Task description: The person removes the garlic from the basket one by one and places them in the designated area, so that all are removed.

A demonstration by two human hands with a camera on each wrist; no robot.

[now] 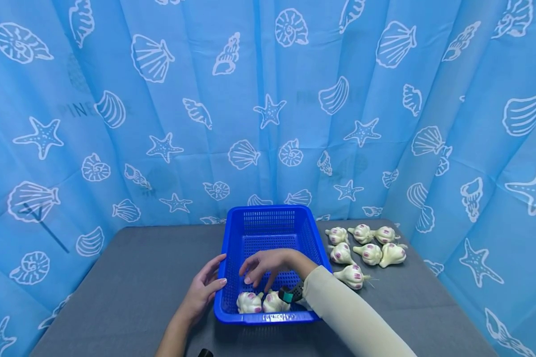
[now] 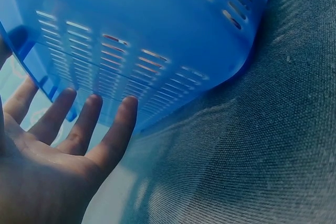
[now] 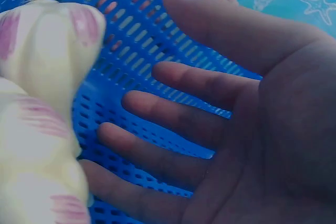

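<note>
A blue plastic basket (image 1: 268,317) with slotted walls sits on the table. In its near end lie garlic bulbs: one at the left (image 1: 249,302), another beside it (image 1: 275,302), and a pale part of something under the right wrist. My right hand (image 1: 268,265) hovers inside the basket, fingers apart and holding nothing; the right wrist view shows its open palm beside garlic bulbs (image 3: 39,145). At the basket's left side, my left hand (image 1: 201,290) touches the rim. Its spread, fairly straight fingers (image 2: 115,135) lie along the outer wall in the left wrist view.
Several garlic bulbs (image 1: 369,253) lie grouped on the grey table (image 1: 161,267) right of the basket, one close to its right wall. A blue shell-print curtain (image 1: 268,124) hangs behind and around the table. A small black object (image 1: 205,352) shows at the bottom edge.
</note>
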